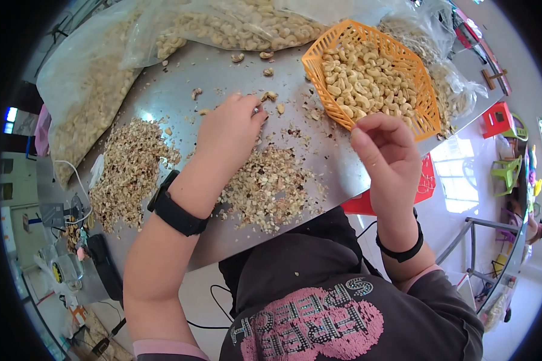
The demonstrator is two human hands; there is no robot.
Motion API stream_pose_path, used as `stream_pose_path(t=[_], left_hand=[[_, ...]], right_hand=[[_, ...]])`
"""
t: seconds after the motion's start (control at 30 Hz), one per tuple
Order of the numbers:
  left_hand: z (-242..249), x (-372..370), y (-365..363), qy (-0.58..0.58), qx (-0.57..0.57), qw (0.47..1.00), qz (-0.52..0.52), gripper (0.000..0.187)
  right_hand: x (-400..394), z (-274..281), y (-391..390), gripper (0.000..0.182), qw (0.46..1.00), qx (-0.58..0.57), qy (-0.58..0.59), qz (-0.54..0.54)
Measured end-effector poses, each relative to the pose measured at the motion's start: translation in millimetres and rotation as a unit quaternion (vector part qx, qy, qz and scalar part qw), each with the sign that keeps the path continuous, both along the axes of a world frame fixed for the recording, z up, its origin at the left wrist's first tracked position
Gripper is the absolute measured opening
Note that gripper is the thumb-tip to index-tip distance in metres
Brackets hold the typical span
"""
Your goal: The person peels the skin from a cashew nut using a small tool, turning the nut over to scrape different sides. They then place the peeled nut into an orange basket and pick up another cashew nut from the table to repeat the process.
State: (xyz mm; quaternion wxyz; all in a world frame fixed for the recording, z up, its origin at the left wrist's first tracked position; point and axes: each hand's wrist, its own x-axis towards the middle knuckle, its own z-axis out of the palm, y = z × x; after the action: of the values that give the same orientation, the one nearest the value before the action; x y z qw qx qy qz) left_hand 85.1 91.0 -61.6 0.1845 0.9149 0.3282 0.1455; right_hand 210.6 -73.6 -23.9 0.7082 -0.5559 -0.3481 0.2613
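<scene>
Cashew [270, 95] crosswise beyond left hand [230, 129]

two hands [232, 129], one orange basket [367, 75], perhaps three plastic bags [84, 90], two shell heaps [129, 171]

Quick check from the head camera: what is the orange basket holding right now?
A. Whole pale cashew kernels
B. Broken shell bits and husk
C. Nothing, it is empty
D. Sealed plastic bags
A. The orange basket is filled with whole pale cashew kernels, while the brownish husk bits lie loose on the metal table by the left hand; the right hand is raised beside the basket's near edge.
</scene>
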Motion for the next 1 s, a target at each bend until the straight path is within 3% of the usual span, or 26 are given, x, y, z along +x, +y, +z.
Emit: stream_pose_path(t=[0.07, 0.13, 0.17, 0.23, 0.27, 0.33, 0.43, 0.57, 0.63, 0.77, 1.0], left_hand=[[2, -6, -2, -0.046, -0.018, 0.999, -0.002, 0.016], [10, -13, -8, -0.143, -0.257, 0.954, 0.051, 0.016], [20, -16, -13, -0.142, -0.259, 0.954, 0.051, 0.016], [41, -22, -25, -0.196, -0.475, 0.853, 0.089, 0.015], [45, -26, -31, -0.196, -0.476, 0.853, 0.089, 0.015], [49, -32, -42, -0.243, -0.549, 0.796, 0.073, 0.013], [56, -35, -59, -0.275, -0.584, 0.761, 0.073, 0.014], [59, -41, -70, -0.277, -0.580, 0.763, 0.069, 0.015], [59, -44, -73, -0.259, -0.515, 0.816, 0.044, 0.013], [67, -51, -79, -0.286, -0.552, 0.783, 0.020, 0.013], [69, -62, -89, -0.259, -0.436, 0.859, -0.078, 0.025]], right_hand=[[-3, -5, -1, 0.017, 1.000, -0.011, -0.006, 0.016], [-8, -8, 0, 0.017, 0.998, -0.028, -0.005, 0.047], [-11, -8, 1, 0.019, 0.997, -0.036, -0.005, 0.064], [-17, -12, 2, 0.020, 0.995, -0.047, 0.001, 0.085], [-20, -14, 3, 0.021, 0.992, -0.058, 0.006, 0.108], [-28, -14, 6, 0.023, 0.992, -0.039, -0.017, 0.118], [-37, -11, 8, 0.025, 0.983, -0.022, 0.032, 0.177], [-39, -11, 6, 0.025, 0.977, -0.008, 0.046, 0.207], [-40, -8, 3, 0.024, 0.971, -0.012, 0.083, 0.226], [-37, -3, 0, 0.023, 0.949, -0.030, 0.181, 0.255], [-32, 4, -1, 0.020, 0.921, -0.003, 0.259, 0.291]])
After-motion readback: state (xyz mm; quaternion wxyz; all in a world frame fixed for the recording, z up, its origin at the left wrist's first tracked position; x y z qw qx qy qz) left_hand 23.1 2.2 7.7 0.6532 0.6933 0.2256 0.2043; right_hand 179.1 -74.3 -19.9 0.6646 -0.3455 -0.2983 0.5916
